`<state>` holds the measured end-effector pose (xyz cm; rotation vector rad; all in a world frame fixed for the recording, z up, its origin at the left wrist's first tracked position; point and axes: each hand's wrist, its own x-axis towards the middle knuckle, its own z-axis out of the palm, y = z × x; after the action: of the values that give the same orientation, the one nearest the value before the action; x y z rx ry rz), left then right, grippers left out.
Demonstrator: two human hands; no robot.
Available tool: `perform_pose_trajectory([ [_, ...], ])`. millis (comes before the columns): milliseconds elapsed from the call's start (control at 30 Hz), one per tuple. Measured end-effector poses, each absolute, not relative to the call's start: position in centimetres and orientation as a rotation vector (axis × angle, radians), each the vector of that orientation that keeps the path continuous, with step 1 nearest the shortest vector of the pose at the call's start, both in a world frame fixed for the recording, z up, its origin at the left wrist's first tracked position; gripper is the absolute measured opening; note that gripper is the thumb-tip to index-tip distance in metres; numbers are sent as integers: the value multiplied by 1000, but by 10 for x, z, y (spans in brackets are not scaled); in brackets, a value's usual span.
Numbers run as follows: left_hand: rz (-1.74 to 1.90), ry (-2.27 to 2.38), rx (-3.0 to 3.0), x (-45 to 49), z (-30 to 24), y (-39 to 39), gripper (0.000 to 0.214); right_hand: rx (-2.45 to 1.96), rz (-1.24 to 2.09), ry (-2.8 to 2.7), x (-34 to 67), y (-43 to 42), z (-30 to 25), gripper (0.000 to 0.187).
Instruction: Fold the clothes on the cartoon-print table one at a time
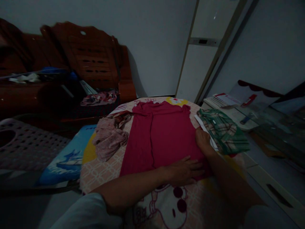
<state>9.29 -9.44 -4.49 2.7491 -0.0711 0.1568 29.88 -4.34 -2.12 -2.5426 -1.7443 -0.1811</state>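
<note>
A dark red garment (159,133) lies spread flat on a round table covered by a pink checked cartoon cloth (100,171). My left hand (184,170) rests flat on the garment's near right corner, fingers stretched out. My right hand (202,140) sits at the garment's right edge with fingers curled onto the fabric; whether it pinches the cloth is unclear. Just right of that hand lies a folded green plaid garment (224,130) on top of something white.
A crumpled pinkish-brown garment (109,136) lies on the table's left side. Dark wooden chairs (92,60) with clutter stand behind. A blue cushion (69,156) and a perforated plastic stool (26,146) are at left. A low glass cabinet (269,127) with papers runs along the right.
</note>
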Motion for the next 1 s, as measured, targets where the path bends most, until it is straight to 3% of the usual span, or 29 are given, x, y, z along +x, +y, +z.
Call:
perform_pose_trajectory([
  [100,137,-63,2749,91,-40,-95,55,-2577,-341,-1728,294,-49,-18,36],
  [200,124,-64,2738,90,-36,-95,54,-2346,-401,-1836,292,-58,-23,36],
  [367,145,-59,2659,92,-32,-96,49,-1850,-180,-1978,307,-70,-58,42],
  [567,304,84,2457,71,2,-70,32,-1845,-134,-1880,306,-80,-59,41],
  [733,535,848,2499,1,36,-27,33,-1575,-38,-1998,247,-116,-28,30],
  [1000,349,1858,2344,-105,15,-33,25,-1138,272,-2429,145,-170,-17,10],
])
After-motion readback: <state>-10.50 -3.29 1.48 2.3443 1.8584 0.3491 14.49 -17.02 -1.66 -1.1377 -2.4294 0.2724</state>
